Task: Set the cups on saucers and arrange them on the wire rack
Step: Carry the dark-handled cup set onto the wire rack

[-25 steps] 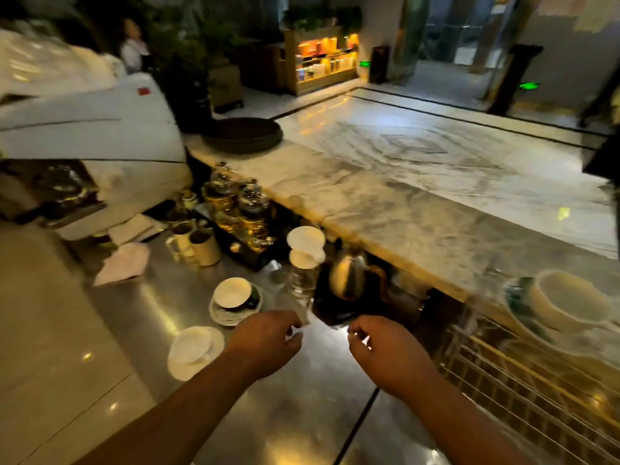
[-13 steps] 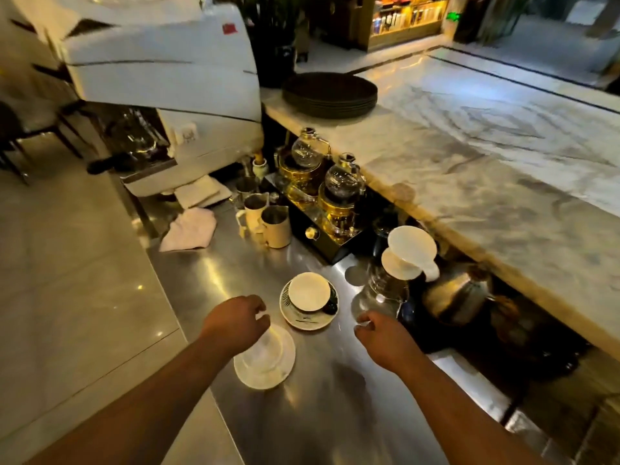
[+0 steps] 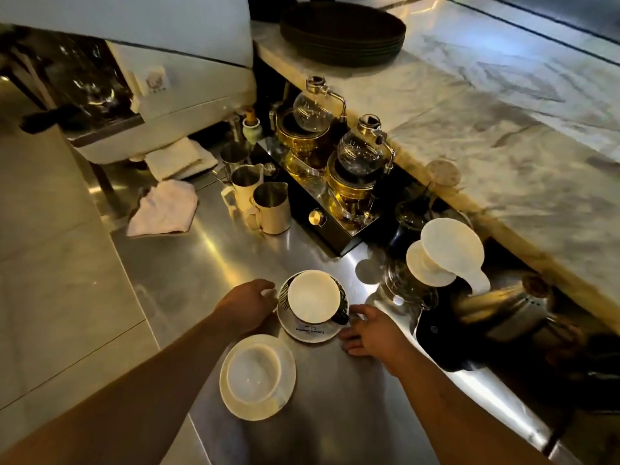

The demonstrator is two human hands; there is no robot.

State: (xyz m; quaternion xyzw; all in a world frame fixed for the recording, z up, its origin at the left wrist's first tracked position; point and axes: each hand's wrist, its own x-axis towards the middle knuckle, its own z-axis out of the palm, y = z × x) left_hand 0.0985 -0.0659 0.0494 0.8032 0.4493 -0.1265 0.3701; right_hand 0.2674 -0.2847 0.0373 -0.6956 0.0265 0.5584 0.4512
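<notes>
A patterned cup (image 3: 312, 297) with a dark handle stands on its saucer (image 3: 310, 334) on the steel counter (image 3: 208, 263). My left hand (image 3: 245, 307) rests against the saucer's left rim, thumb out, fingers loosely curled and holding nothing. On the other side my right hand (image 3: 372, 330) lies with fingers spread, its fingertips by the cup handle and the saucer's right rim. Nearer to me, a plain white cup (image 3: 253, 369) sits on a white saucer (image 3: 287, 391), untouched. The wire rack is out of view.
Behind the cups stand milk pitchers (image 3: 268, 209), two gold siphon brewers (image 3: 355, 159), a white dripper on a glass server (image 3: 443, 256) and a metal kettle (image 3: 503, 307). A crumpled cloth (image 3: 164, 209) lies left. Dark plates (image 3: 342, 31) are stacked on the raised marble counter (image 3: 503, 129).
My left hand has left the white cup and moved up to the patterned saucer's left rim. The right hand has come in to the saucer's right side. The view has tilted down.
</notes>
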